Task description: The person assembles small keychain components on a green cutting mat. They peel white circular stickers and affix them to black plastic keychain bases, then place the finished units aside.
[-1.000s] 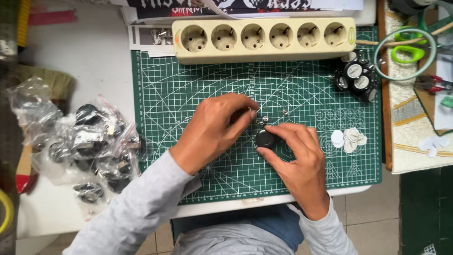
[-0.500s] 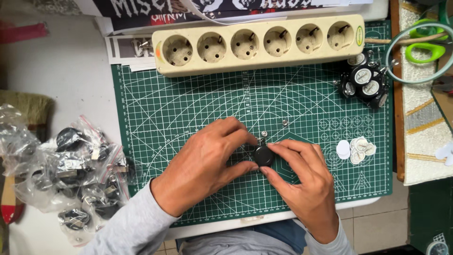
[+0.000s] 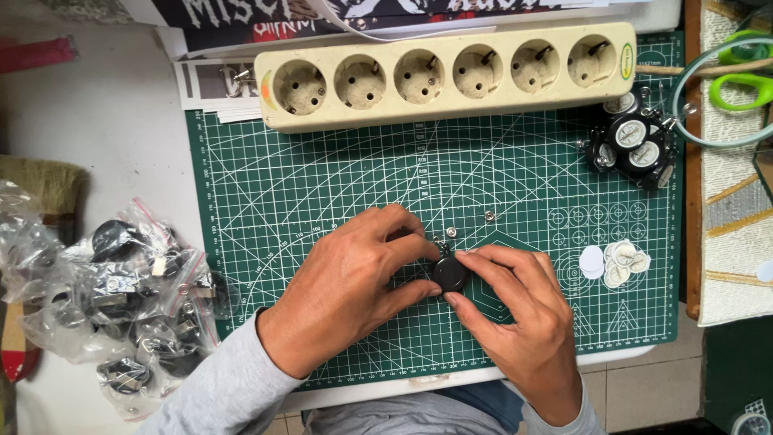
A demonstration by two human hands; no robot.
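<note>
Left hand (image 3: 354, 286) and right hand (image 3: 515, 322) are meeting over the middle of the green cutting mat (image 3: 322, 185). Both are pinching one small black round disc (image 3: 449, 274): left thumb and fingers are closing on its left edge, right thumb and forefinger are gripping its right edge. The disc is sitting just above the mat, between the fingertips. A small metal clip (image 3: 440, 244) is sticking out at its top, by the left fingertips.

Two tiny silver studs (image 3: 489, 215) are lying on the mat just above the hands. To the right, a little heap of white paper circles (image 3: 616, 262) is resting on the mat. Further up right, a cluster of black round parts with white faces (image 3: 632, 141) is sitting at the mat's corner. A cream power strip (image 3: 451, 72) with six sockets is lying across the mat's top edge. On the white tabletop (image 3: 97, 121) to the left, clear plastic bags (image 3: 113, 298) of black parts are piling up. Green-handled scissors (image 3: 745, 68) are lying at far right.
</note>
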